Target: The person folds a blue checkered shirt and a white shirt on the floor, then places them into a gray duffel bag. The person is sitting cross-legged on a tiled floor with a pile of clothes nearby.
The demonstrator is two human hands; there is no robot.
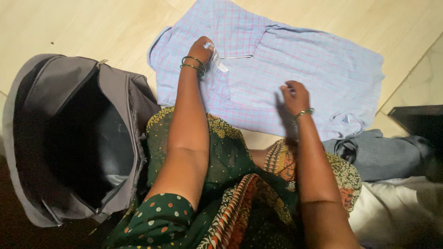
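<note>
A light blue checked shirt (pixel 300 60) lies spread flat on the pale floor in front of me. My left hand (pixel 201 48) rests on its left part, fingers closed on the cloth beside a white tag (pixel 218 61). My right hand (pixel 295 96) presses on the shirt near its lower middle, fingers pinching the fabric. Both wrists wear thin bangles. My lap, in a dark green patterned garment (pixel 221 184), fills the bottom of the view.
An open grey backpack (pixel 115 87) with a dark inside stands at my left. A grey-blue garment (pixel 383 152) and white cloth (pixel 397 207) lie at my right. A dark object (pixel 420 120) sits at the right edge.
</note>
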